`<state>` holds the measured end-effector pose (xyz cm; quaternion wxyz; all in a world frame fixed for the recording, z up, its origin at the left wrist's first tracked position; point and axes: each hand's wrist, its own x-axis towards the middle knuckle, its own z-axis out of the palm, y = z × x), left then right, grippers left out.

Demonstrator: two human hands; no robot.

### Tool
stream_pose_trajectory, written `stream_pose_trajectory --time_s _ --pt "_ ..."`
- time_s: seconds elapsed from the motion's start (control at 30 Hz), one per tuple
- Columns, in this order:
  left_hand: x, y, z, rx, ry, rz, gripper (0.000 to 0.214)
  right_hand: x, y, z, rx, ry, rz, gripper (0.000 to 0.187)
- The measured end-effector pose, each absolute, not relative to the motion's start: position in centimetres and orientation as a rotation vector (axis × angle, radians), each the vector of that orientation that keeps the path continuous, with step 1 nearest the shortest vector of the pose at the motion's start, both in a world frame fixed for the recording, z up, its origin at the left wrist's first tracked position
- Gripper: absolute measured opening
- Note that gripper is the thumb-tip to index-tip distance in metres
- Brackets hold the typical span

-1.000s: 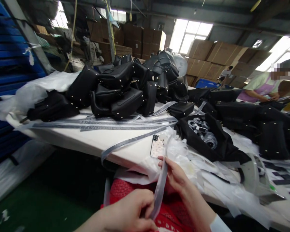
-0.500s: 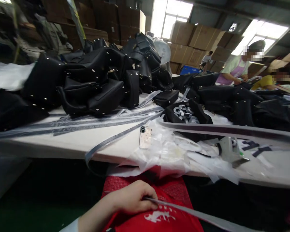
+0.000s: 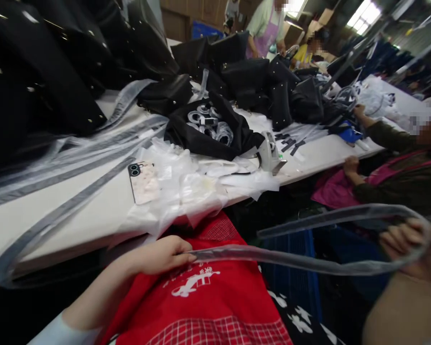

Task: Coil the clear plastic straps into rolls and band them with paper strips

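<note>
A long grey strap in clear plastic wrapping (image 3: 287, 258) stretches over the red apron on my lap. Its near end is pinched by my left hand (image 3: 161, 256), which is closed. Over at the right edge, my right hand (image 3: 405, 242) is closed around the strap where it bends back into a loop. From there the free end points left, toward the table's edge. Similar wrapped straps (image 3: 68, 206) lie along the white table (image 3: 104, 215). A phone in a patterned case (image 3: 143, 182) rests near the table's front edge, beside crumpled plastic film (image 3: 194, 187).
Black bags (image 3: 46, 67) are heaped at the left, with more behind. A black bag piece holds coiled clear rolls (image 3: 208, 124). Beside it stands a tape dispenser (image 3: 269, 153). A co-worker in a pink apron (image 3: 391, 172) sits close on the right. A blue crate (image 3: 290, 273) is below.
My view has swung to the right. My right hand has come into view with the looped strap. My left hand still grips the strap over the apron.
</note>
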<state>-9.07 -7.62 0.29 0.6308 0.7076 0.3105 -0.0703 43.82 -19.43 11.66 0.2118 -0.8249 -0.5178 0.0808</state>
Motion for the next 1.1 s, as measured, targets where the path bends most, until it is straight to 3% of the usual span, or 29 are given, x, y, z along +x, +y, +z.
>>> stream_pose_trajectory --time_s 0.1,0.23,0.37,0.43,0.57,0.7,0.93,1.03,1.1 --pt "-8.1 -7.4 0.1 1.491 0.754 -0.168 0.05 43.0 -16.4 8.3 -2.316 -1.226 0.435 0.062" --pt "-4.5 -7.9 0.1 1.412 0.707 -0.124 0.047 33.2 -11.2 2.4 -2.135 -1.474 0.436 0.043" --pt "-0.4 -7.3 0.2 1.341 0.598 -0.053 0.041 21.5 -9.8 0.5 -1.362 -2.116 1.289 0.033" --pt "-0.5 -6.5 0.2 1.282 0.517 -0.075 0.04 19.8 -9.4 0.7 -1.226 -2.213 1.488 0.029" --pt "-4.5 -5.2 -0.2 1.114 0.358 -0.245 0.041 24.2 -7.8 0.4 -1.432 -2.11 1.421 0.037" --pt "-7.3 -5.0 -1.3 1.093 0.435 -0.173 0.041 28.5 -7.4 -0.3 -1.549 -2.035 1.494 0.043" --pt "-4.9 -5.2 -1.4 1.122 0.771 -0.006 0.05 28.0 -8.0 -0.9 -1.515 -1.879 1.521 0.048" --pt "-3.3 -5.2 -1.4 1.013 0.688 0.061 0.059 27.3 -8.0 -0.8 -1.49 -1.908 1.538 0.048" --pt "-2.4 -5.3 -1.5 0.998 0.564 -0.026 0.055 26.7 -7.7 -0.6 -1.48 -1.963 1.513 0.047"
